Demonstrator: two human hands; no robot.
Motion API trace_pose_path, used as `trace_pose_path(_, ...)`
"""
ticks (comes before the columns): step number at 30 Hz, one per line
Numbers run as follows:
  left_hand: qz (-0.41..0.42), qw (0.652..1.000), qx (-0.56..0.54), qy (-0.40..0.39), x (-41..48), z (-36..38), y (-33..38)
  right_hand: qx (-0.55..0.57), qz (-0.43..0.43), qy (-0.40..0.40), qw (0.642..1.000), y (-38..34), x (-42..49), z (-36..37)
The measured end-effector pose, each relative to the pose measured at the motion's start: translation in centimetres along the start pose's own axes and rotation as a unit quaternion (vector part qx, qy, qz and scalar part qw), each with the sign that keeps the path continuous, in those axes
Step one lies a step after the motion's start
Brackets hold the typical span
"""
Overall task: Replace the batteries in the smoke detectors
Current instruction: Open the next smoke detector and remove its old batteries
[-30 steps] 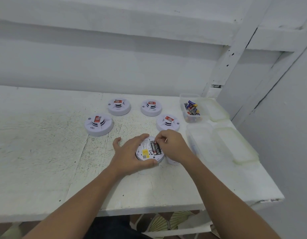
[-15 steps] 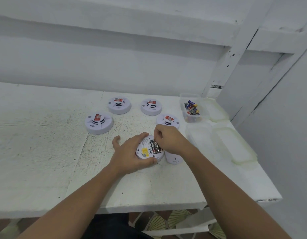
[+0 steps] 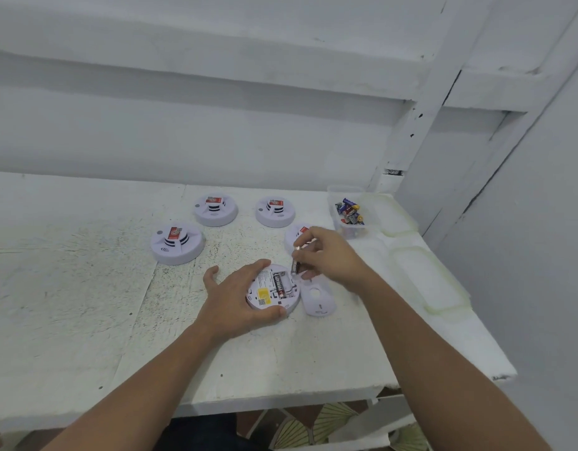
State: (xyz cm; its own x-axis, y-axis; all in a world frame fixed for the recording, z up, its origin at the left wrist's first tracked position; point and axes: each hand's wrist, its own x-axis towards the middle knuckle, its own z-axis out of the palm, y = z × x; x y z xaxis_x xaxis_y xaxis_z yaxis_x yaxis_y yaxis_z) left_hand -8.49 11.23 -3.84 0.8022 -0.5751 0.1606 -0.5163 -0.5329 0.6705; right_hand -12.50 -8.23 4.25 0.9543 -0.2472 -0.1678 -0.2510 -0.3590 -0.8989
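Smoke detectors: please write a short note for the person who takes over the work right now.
Left hand holds the open detector face down on the table. Right hand pinches a battery above its bay; a second battery sits inside. The cover lies to the right. Done: cover off. Left: finish this swap, close it, then check the four other detectors. Loose batteries are in the clear box.
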Motion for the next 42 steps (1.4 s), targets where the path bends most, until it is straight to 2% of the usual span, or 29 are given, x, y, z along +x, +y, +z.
trace_pose_path(3,0.003,1.0,0.0,-0.001,0.0,-0.1,0.1,0.165,0.04,0.038,0.985,-0.6,0.3,-2.9)
trace_pose_path(6,0.009,1.0,0.002,0.004,0.0,-0.1,0.2,0.198,0.067,0.101,0.973,-0.1,0.7,-5.9)
trace_pose_path(9,0.012,1.0,0.003,0.006,0.0,-0.1,0.3,0.133,0.096,0.138,0.977,1.3,1.1,-7.9)
trace_pose_path(12,0.009,1.0,0.004,0.004,0.1,0.0,0.3,-0.011,0.126,0.167,0.978,3.1,1.4,-8.7)
trace_pose_path(15,0.006,1.0,0.002,0.001,0.0,0.0,0.3,-0.136,0.14,0.167,0.966,4.1,1.6,-8.3)
trace_pose_path(18,0.006,1.0,0.001,0.001,0.0,-0.1,0.3,-0.192,0.154,0.154,0.957,4.6,1.9,-7.5)
trace_pose_path(23,0.005,1.0,0.004,0.001,0.1,0.0,0.2,-0.237,0.155,0.152,0.947,5.4,2.3,-6.7)
trace_pose_path(30,0.005,1.0,-0.002,0.002,0.0,-0.1,0.3,-0.245,0.165,0.181,0.938,6.1,3.0,-6.1)
trace_pose_path(36,0.008,1.0,-0.002,0.001,0.0,-0.2,0.3,-0.212,0.186,0.145,0.948,5.7,2.8,-6.7)
trace_pose_path(42,0.01,1.0,0.001,-0.001,0.1,-0.2,0.2,-0.222,0.174,0.152,0.947,5.3,2.3,-7.3)
